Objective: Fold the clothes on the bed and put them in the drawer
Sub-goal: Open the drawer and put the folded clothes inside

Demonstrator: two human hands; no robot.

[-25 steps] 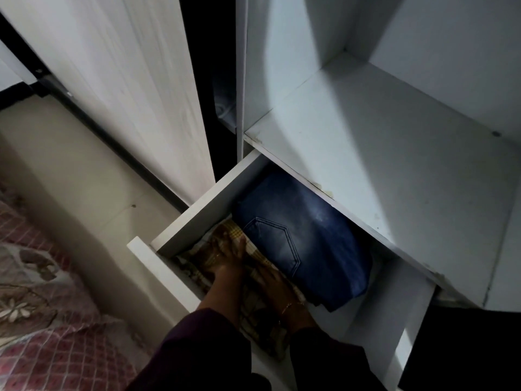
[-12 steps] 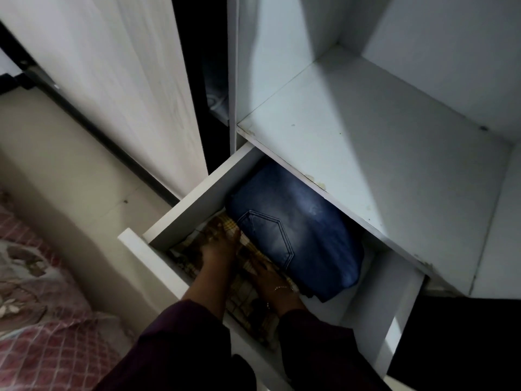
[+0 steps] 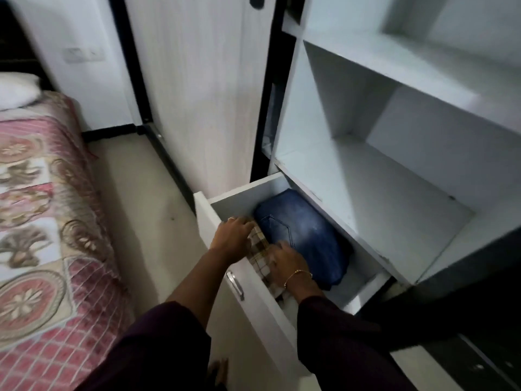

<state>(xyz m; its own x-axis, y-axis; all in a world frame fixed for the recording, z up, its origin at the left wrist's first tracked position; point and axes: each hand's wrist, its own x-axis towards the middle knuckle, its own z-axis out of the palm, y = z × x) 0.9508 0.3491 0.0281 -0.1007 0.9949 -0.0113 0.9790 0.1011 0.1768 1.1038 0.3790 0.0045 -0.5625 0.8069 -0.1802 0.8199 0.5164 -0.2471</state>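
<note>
The white drawer stood pulled open. Inside it lay folded blue jeans toward the back, and a folded checked cloth just beside them, near the front.

white pillow, wall socket, white wardrobe shelves, pale floor

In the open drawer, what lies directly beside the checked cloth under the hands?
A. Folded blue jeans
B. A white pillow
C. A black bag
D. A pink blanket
A: folded blue jeans fill the inner part of the drawer, right next to the checked cloth that both hands touch.
</note>
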